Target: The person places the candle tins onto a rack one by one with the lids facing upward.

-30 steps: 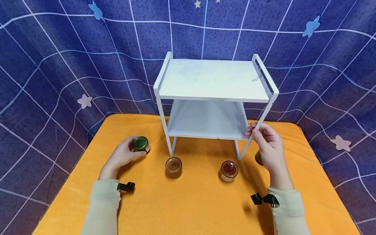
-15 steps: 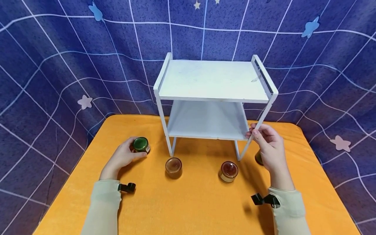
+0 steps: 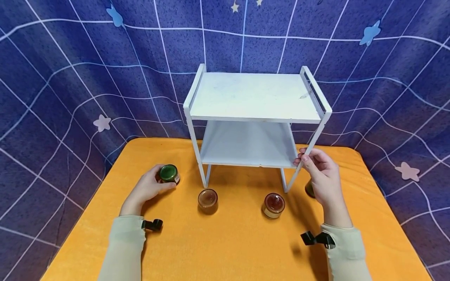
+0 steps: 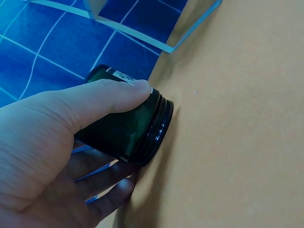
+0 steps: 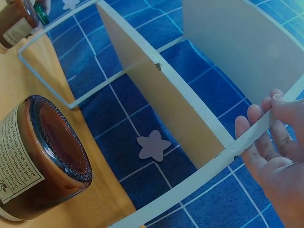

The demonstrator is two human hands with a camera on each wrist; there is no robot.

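In the head view my left hand [image 3: 144, 190] holds a green glass jar [image 3: 168, 173] on the left of the table, its thumb along the near side. The left wrist view shows this jar [image 4: 124, 130] with its ridged rim down by the cloth and a small label under the thumb. On the other side, my right hand [image 3: 324, 172] grips the front right leg of a white two-tier shelf [image 3: 256, 95]. Its fingers curl round that leg [image 5: 190, 187] in the right wrist view, just above where the lower board meets it.
Ahead of the shelf stand a light brown jar [image 3: 208, 200] and a reddish-brown jar [image 3: 274, 204] with a paper label. A dark olive jar [image 3: 310, 189] is partly hidden behind my right hand. Blue star-patterned cloth [image 3: 140, 78] hangs behind the orange-covered table [image 3: 225, 249].
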